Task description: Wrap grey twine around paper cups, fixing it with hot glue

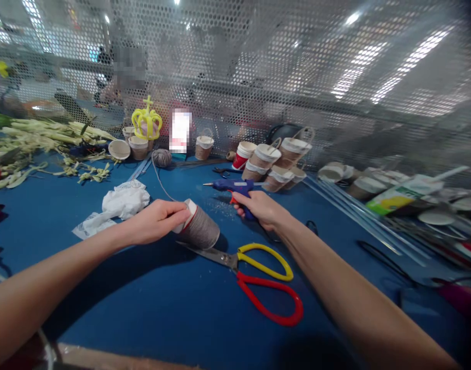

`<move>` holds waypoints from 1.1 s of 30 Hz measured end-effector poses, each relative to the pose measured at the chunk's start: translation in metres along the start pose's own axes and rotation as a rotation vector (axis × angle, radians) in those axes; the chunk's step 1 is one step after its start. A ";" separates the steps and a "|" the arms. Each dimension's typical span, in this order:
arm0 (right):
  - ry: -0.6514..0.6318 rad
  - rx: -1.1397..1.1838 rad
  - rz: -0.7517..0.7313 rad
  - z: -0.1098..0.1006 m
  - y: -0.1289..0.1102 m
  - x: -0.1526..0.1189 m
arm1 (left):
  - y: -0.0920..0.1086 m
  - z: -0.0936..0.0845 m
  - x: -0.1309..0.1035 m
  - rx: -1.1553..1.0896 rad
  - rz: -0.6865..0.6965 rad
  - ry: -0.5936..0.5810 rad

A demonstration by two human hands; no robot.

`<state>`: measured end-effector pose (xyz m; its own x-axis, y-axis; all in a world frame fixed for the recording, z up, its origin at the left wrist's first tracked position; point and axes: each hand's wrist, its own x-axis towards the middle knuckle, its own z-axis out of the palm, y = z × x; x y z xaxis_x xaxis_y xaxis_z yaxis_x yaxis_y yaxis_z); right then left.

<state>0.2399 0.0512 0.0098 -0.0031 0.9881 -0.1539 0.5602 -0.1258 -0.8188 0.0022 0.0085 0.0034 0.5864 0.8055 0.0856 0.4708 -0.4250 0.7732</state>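
My left hand pinches the rim of a paper cup wrapped in grey yarn and tilted on its side above the blue table. A strand runs from the cup back to a ball of grey yarn. My right hand is closed around the handle of a blue hot glue gun with an orange trigger, its nozzle pointing left. Just in front of the cup lie large scissors with one yellow and one red handle loop. Crumpled white cloth or plastic rests left of the cup.
Several wrapped cups with handles stand stacked at the back. Clear glue sticks lie on the right beside a green and white packet. Pale plant-like strips cover the back left, near a yellow crown. A perforated metal screen rises behind.
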 end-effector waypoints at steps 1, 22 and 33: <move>0.007 -0.046 -0.009 0.003 0.001 0.004 | 0.000 0.000 0.000 -0.003 0.005 0.001; -0.750 -0.007 -0.120 0.057 -0.066 0.012 | 0.011 0.006 -0.005 0.169 0.198 0.044; -0.413 0.511 -0.314 0.030 -0.060 -0.008 | 0.005 0.004 -0.003 -0.039 0.035 0.019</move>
<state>0.1812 0.0481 0.0431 -0.4688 0.8831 0.0172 0.0251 0.0327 -0.9991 0.0059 0.0026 0.0044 0.5897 0.7979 0.1247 0.4237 -0.4371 0.7934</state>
